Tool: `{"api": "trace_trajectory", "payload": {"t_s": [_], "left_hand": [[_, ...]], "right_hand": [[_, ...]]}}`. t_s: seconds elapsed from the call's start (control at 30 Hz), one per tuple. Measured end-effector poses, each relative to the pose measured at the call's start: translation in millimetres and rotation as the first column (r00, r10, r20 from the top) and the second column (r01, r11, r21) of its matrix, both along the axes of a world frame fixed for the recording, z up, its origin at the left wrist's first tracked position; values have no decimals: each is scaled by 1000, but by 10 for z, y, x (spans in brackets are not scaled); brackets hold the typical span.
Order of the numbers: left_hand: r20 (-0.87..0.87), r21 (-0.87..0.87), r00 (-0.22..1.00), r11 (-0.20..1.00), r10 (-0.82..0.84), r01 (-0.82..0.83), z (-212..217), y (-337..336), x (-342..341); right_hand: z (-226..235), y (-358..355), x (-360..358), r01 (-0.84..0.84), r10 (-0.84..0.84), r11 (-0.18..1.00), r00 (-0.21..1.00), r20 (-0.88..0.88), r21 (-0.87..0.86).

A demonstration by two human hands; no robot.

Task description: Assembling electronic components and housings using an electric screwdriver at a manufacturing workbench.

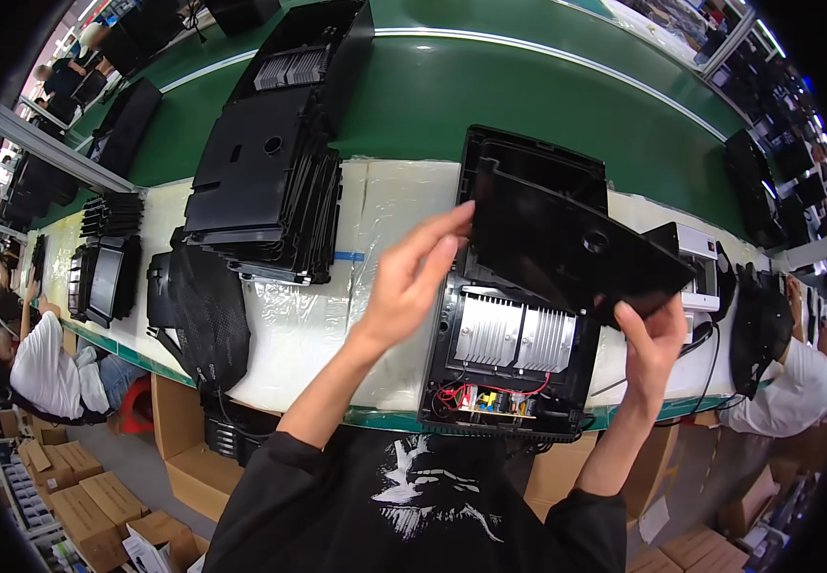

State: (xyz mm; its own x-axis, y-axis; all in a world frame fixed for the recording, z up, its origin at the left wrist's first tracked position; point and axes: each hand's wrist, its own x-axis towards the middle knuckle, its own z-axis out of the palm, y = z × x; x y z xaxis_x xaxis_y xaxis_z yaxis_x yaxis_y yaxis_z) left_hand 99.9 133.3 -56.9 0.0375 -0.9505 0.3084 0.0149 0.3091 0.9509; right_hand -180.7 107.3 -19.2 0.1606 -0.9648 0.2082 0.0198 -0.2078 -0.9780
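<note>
Right hand (654, 349) grip holding panel (557, 244), part-hiding casing (582, 368); left hand (406, 291) grip unclear; cover stack (251, 181) leftward.

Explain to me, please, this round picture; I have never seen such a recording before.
There is no robot: a person works barehanded, seen from a fisheye camera worn on the head, which bends straight edges. The right hand holds a black panel by its lower right edge; the left hand is at its left edge, grip unclear. Beneath, an open black case with silver finned blocks lies on the white-covered bench; a stack of black panels stands to the left.
</note>
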Motion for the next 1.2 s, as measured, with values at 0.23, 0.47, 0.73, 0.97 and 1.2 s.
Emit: {"api": "trace_trajectory", "payload": {"t_s": [0.23, 0.47, 0.73, 0.97, 1.2], "left_hand": [[-45, 32, 988, 988, 151, -150, -161, -212, 104], [-20, 54, 990, 989, 142, -141, -165, -184, 81], [40, -3, 984, 985, 174, -174, -187, -148, 53], [51, -12, 984, 986, 169, -168, -154, -127, 57], [43, -42, 976, 976, 216, -214, -193, -140, 25]], "right_hand": [[-70, -196, 286, -2, 1, 1000, 1000, -27, -30], [-150, -214, 230, -17, 12, 997, 997, -81, -69], [-167, -161, 239, 18, -22, 996, 999, -41, -93], [-180, -143, 213, -5, 3, 995, 1000, -22, -96], [-292, -124, 240, 25, -31, 995, 997, -69, -96]]}}
